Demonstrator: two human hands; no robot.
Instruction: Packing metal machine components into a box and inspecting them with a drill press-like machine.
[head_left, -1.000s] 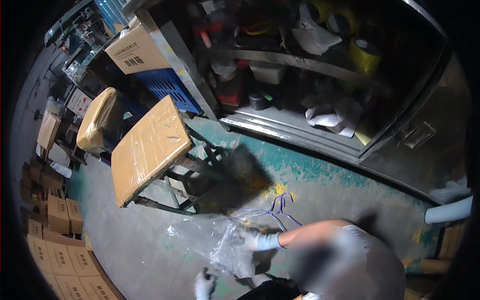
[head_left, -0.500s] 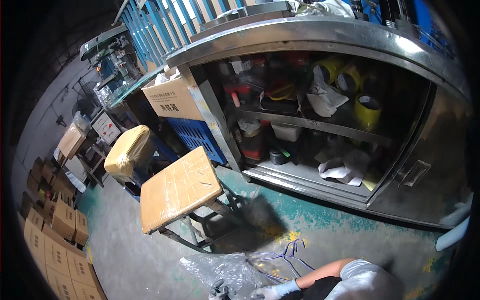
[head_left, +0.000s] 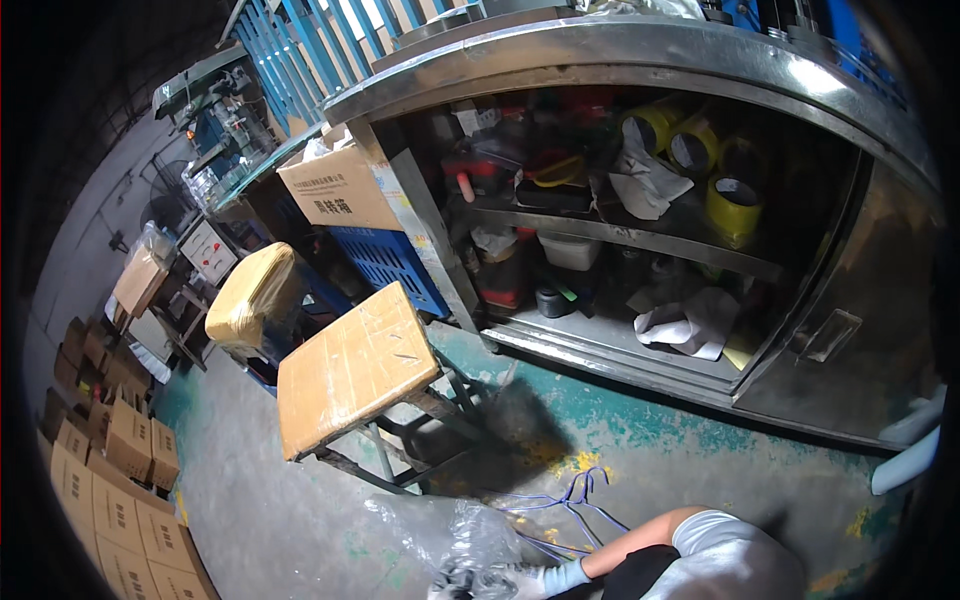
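A crumpled clear plastic bag [head_left: 455, 528] lies low in the picture, on or just above the floor. My right hand [head_left: 526, 580], in a white glove with a light blue cuff, reaches in from the right and grips the bag's near edge. Close beside it, my left hand [head_left: 458, 580] shows dark glove fingers closed on the same bag; the picture's lower edge cuts it off. Thin purple wire hangers [head_left: 572, 500] lie on the floor beyond my right forearm, partly behind the bag.
A wrapped stool [head_left: 355, 365] stands ahead, with a second padded stool [head_left: 250, 300] behind it. To the right, an open metal cabinet [head_left: 620, 350] holds yellow tape rolls [head_left: 735, 208] and cloths. Cardboard boxes [head_left: 130, 445] are stacked at the left. A blue crate [head_left: 385, 268] sits beneath a carton [head_left: 338, 190].
My hands have come closer together at the bag, which is now bunched more narrowly and upright. The stool and cabinet sit slightly higher in view.
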